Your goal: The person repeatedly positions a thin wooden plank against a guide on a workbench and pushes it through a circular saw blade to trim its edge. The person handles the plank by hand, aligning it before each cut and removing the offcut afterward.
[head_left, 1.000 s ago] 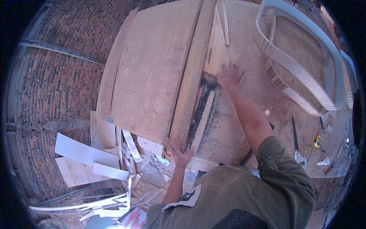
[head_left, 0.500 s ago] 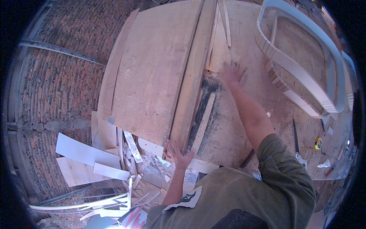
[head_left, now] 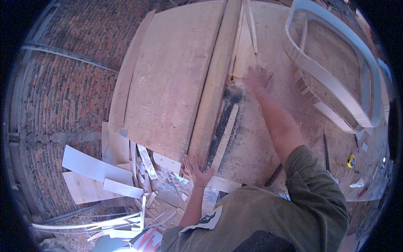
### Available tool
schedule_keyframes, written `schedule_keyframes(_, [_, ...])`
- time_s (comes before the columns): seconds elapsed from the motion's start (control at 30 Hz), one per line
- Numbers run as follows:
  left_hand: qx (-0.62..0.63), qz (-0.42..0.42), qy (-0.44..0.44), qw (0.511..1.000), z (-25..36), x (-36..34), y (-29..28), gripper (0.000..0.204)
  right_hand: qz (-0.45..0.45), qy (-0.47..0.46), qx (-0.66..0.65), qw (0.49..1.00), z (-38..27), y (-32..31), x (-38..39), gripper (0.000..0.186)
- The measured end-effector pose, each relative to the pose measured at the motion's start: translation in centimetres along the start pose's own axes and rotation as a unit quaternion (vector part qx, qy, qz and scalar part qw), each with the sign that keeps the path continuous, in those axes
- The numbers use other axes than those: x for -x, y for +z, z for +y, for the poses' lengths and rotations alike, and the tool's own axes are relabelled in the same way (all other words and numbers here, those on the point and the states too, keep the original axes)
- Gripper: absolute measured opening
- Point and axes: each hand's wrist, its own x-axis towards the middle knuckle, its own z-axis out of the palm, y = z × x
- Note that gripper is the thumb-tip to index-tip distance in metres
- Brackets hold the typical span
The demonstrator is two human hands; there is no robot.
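My left hand [head_left: 197, 172] rests with spread fingers on the near end of a long wooden board [head_left: 210, 96], which lies along the edge of a broad plywood sheet [head_left: 161, 75]. Farther forward, my right hand [head_left: 258, 80] is blurred, its fingers apart, at the near end of a pale tapered wood piece [head_left: 242, 56]. A thin strip [head_left: 252, 25] lies on that piece. Between my hands a short batten [head_left: 225, 136] lies beside a black, dusty patch on the worktable [head_left: 277, 33].
A curved, white-edged wooden frame [head_left: 331, 80] stands at the right. A black bladed tool [head_left: 325, 151], yellow tape measure [head_left: 351, 161] and small loose items lie below it. Offcuts [head_left: 96, 168] pile at lower left, near a brick surface [head_left: 58, 96].
My right hand has moved slightly forward and to the right; the tapered piece and strip appear shifted slightly with it. My left hand stays on the board's near end.
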Motion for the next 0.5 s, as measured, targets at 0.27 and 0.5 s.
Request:
schedule_keyframes(0.27, [-0.023,-0.012,-0.006,1.0,0.3,0.1,-0.4,0.109,0.042,-0.035,-0.072,0.996,4.1,1.3,-3.7,0.075])
schedule_keyframes(0.5, [-0.008,-0.013,-0.008,1.0,0.6,0.1,-0.9,0.105,0.11,-0.093,-0.418,0.897,8.8,4.7,-8.6,0.069])
